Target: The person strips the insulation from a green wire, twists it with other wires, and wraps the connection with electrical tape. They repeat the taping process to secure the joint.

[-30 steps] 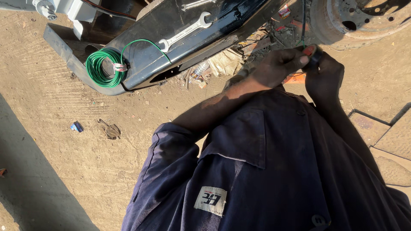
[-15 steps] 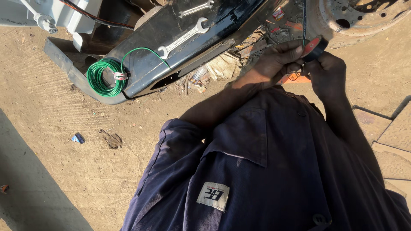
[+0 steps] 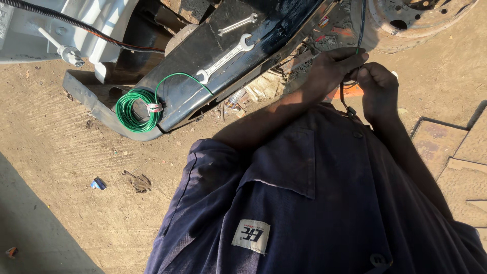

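Both my hands are raised to a thin black wire (image 3: 361, 23) that hangs down beside the vehicle's underside. My left hand (image 3: 332, 66) pinches the wire with its fingertips, just where a bit of green wire shows. My right hand (image 3: 378, 89) grips the same wire right below, touching the left. A loop of the black wire with a small connector (image 3: 350, 111) dangles under the hands. Navy sleeves cover both my arms.
A coil of green wire (image 3: 134, 109) lies on the black chassis beam (image 3: 264, 30), with two spanners (image 3: 225, 58) further up it. A rusty wheel hub (image 3: 411, 20) sits at the top right. An orange object (image 3: 350, 93) shows behind my hands. Below is sandy ground with scraps (image 3: 139, 181).
The view has shifted, so the beam and coil now sit lower in the picture. My hands have stayed together on the wire, with only small finger movement.
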